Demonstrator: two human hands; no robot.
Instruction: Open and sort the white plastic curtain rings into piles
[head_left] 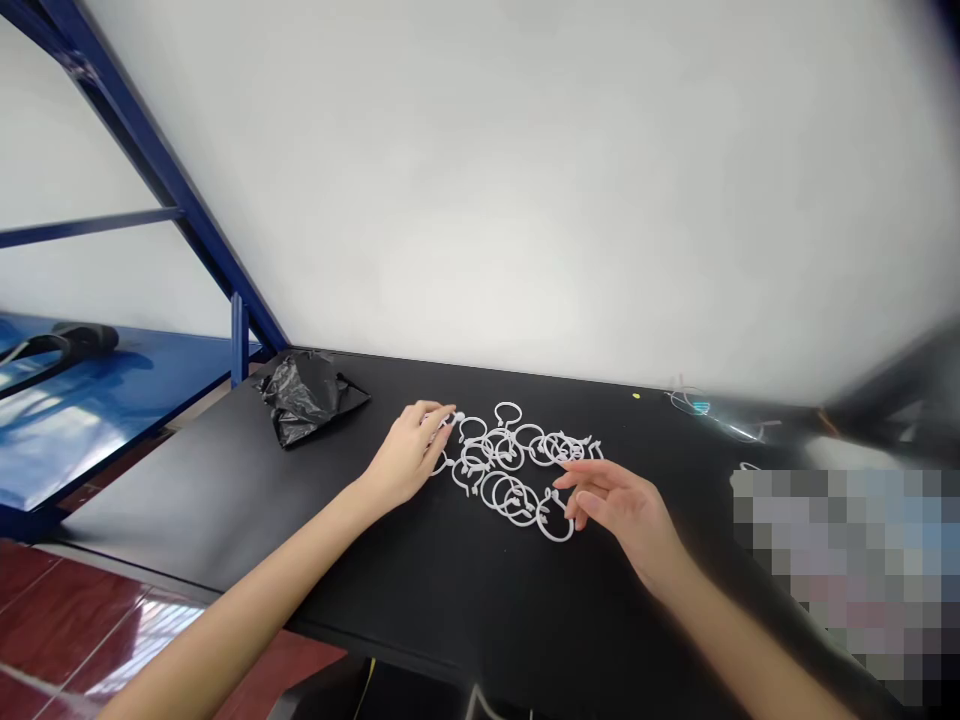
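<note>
A loose heap of white plastic split rings point(510, 465) lies on the black tabletop point(450, 590), many overlapping and each with a small tab. My left hand point(409, 455) is at the heap's left edge, its fingertips pinched on the tab of one white ring point(456, 420). My right hand point(615, 510) hovers at the heap's lower right, fingers apart and holding nothing. Its fingertips are close to a white ring point(556, 530), and I cannot tell whether they touch it.
A crumpled black plastic bag point(307, 397) sits to the left, against the wall. Farther right lies a transparent tangle point(709, 410). A blue metal shelf point(75, 420) stands at the left, with a red tiled floor point(67, 620) below. A pixelated patch covers the lower right.
</note>
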